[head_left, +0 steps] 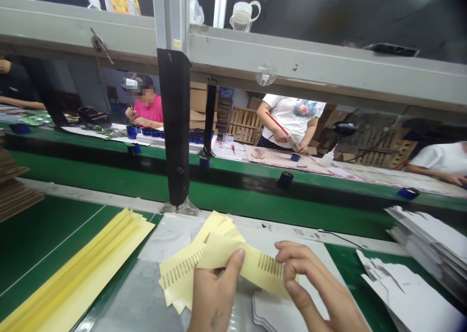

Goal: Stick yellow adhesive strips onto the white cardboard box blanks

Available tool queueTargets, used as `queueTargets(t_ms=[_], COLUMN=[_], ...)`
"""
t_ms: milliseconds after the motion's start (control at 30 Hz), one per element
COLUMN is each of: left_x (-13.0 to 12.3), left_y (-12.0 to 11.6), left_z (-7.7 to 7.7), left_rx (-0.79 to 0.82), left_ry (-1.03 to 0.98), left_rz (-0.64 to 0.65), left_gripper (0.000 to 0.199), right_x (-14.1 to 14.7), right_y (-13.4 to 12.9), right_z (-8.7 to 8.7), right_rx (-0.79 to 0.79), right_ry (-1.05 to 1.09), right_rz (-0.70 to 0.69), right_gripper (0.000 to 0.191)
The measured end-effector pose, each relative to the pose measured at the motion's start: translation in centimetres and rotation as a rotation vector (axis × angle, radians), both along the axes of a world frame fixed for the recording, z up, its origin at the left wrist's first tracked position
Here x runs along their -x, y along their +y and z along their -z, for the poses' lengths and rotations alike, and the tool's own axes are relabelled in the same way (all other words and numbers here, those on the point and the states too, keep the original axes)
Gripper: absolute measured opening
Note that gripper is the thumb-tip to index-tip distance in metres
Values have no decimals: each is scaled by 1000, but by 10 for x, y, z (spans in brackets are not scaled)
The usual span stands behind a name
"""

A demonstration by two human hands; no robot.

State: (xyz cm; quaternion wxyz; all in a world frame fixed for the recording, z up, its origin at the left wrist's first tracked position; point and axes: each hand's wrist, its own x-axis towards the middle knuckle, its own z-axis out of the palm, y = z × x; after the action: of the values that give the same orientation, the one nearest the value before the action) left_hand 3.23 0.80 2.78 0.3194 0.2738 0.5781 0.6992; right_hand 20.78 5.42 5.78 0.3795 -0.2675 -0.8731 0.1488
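My left hand [221, 288] pinches a yellow paper strip [251, 264] with dark slit-like marks, its thumb on top near the strip's left part. At the strip's right end, my right hand [306, 278] has its thumb and index finger closed on the edge, the other fingers curled above. More yellow marked sheets [182, 269] lie fanned out on the grey work surface [146, 283], behind and left of my left hand. Below the strip, white card pieces [270, 312] are partly hidden by my right hand.
Long yellow sheets [80, 269] lie at left; white flat cartons [419, 288] are stacked at right. A black post [175, 128] rises from the table's back edge. Beyond it, a green conveyor [226, 191] carries blue-black parts [285, 179]. Several people work across it.
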Motion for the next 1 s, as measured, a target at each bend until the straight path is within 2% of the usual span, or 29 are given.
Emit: queueTargets(t_ms=[100,167,233,300,400,533,767,1000], left_x=[10,16,19,22,24,25,27,28], left_y=[1,1,2,3,4,4,3,4], left_z=[-1,-3,-5,-6,-7,-9,-13,-11], left_rx=[45,48,31,15,5,-17,-5,-11], left_ry=[34,7,-15,-8,1,-9,-35,-38], left_rz=[-56,-110,-150,-190,-212,-201,-213,-197], left_gripper=[34,37,37,36,36,37,35,35], right_x=[-12,-17,-16,-10,0,8,9,8], right_y=[0,3,8,17,33,45,48,49], right_z=[-16,-26,-34,-36,-34,-25,-10,-8], right_rx=[213,394,529,582,582,584,622,640], right_ry=[-131,-307,-510,-689,-865,-890,-838,-813], right_rz=[19,15,-20,-86,-163,-216,-275,-300], right_gripper=[16,22,18,12,13,17,16,18])
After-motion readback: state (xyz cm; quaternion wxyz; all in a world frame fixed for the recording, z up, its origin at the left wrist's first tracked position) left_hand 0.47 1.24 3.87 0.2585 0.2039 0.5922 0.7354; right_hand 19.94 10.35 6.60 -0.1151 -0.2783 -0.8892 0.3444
